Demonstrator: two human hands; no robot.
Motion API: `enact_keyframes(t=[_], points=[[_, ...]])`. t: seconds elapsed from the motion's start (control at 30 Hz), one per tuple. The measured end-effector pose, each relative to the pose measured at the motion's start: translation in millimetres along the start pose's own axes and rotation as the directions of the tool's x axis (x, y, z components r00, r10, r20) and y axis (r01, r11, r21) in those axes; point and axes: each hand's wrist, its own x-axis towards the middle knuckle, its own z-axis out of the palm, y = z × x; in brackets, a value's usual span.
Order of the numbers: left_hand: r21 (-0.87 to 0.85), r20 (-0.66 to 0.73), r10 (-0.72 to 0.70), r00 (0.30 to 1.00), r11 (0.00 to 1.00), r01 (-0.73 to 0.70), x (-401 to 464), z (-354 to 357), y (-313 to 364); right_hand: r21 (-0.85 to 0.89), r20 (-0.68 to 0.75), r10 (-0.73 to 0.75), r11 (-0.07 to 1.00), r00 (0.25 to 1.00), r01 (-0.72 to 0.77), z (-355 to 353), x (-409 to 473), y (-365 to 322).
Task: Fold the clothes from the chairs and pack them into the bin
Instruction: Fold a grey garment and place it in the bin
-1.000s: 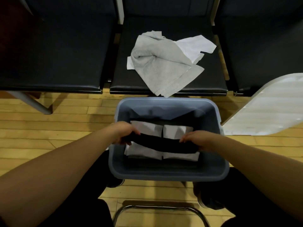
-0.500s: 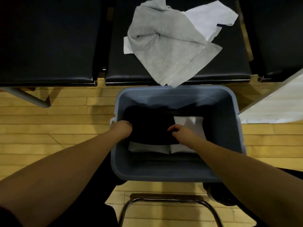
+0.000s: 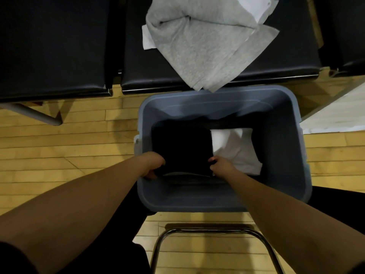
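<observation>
Both hands, left hand and right hand, grasp a folded black garment inside the grey bin, beside a white garment.

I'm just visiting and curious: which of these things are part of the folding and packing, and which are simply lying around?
Part of the job:
- bin
- black garment, gripped by left hand and right hand
- white garment in the bin
- grey cloth and white cloth on the middle chair

Just there:
- left chair
- white panel
- metal frame
</observation>
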Motion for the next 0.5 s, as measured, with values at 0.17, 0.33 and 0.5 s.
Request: enact_keyframes(t=[0.17, 0.33, 0.5], points=[[-0.054, -0.068, 0.037, 0.997, 0.998, -0.041, -11, -3, 5, -0.148, -0.018, 0.064, 0.987, 0.998, -0.066, -16, -14, -6], [0.064, -0.094, 0.318, 0.943, 0.948, -0.313, -31, -10, 27, -0.206, -0.045, -0.051, 0.978, 0.998, 0.041, -41, -34, -24], [0.242, -0.177, 0.604, 0.777, 0.792, -0.561, -73, -14, 52, -0.233, -0.022, -0.287, 0.933, 0.958, 0.274, -81, -66, -55]])
